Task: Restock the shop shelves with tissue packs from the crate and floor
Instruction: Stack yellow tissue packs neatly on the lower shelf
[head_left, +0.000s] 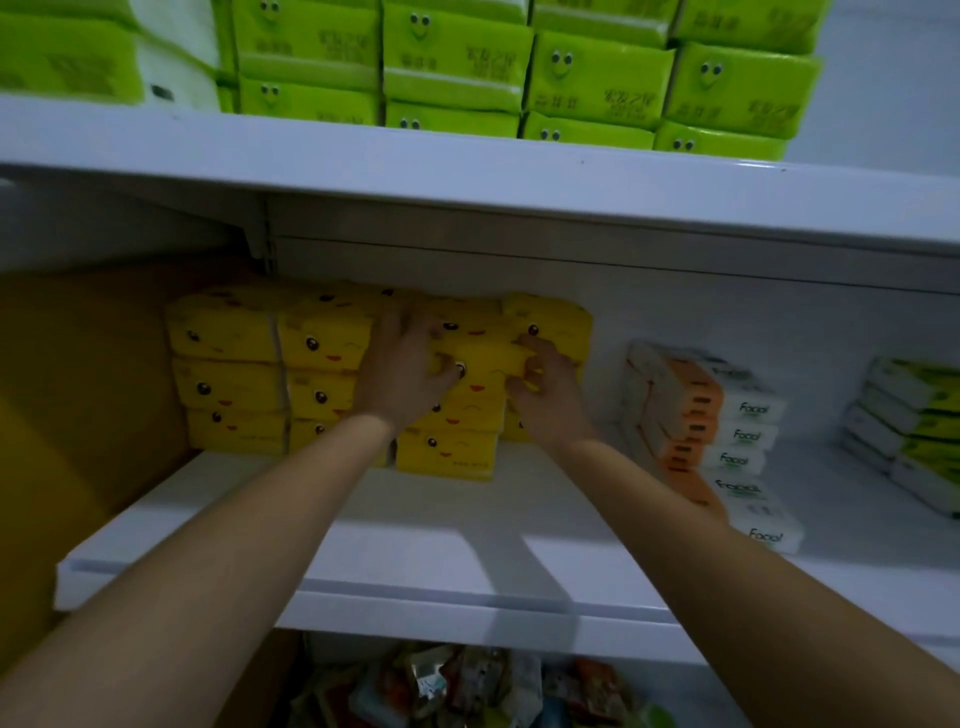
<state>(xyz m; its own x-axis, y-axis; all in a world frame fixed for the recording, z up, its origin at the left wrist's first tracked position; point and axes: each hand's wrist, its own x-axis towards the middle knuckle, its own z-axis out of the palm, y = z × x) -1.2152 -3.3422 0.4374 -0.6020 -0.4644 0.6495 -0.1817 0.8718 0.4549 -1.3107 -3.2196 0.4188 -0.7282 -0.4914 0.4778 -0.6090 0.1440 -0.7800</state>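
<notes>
Two hands grasp one yellow tissue pack (485, 364) at its short ends: the left hand (400, 364) has its thumb on the printed front and its fingers over the left end, and the right hand (545, 387) curls its fingers round the right end. The pack lies flat, with its long axis parallel to the front edge of the middle shelf (415, 545) and its cartoon face directed toward that edge. It sits high in the third column of the yellow stacks (234, 384), toward the rear of the shelf and left of centre. The first and second columns from the left hold three packs each. The third column shows two packs below the held pack and one behind it. The fourth column is largely hidden by the right hand, so its count cannot be told. A brown panel (78, 389) stands at the left end of the shelf, just beside the first column. Right of the yellow stacks, apart from them, a leaning stack of orange-and-white packs (696, 415) shows five "Facial" labels. Green-and-white packs (914, 415) stand at the right end. The upper shelf (467, 166) carries rows of lime-green packs (457, 57). Assorted snack packets (467, 686) lie below the middle shelf.
</notes>
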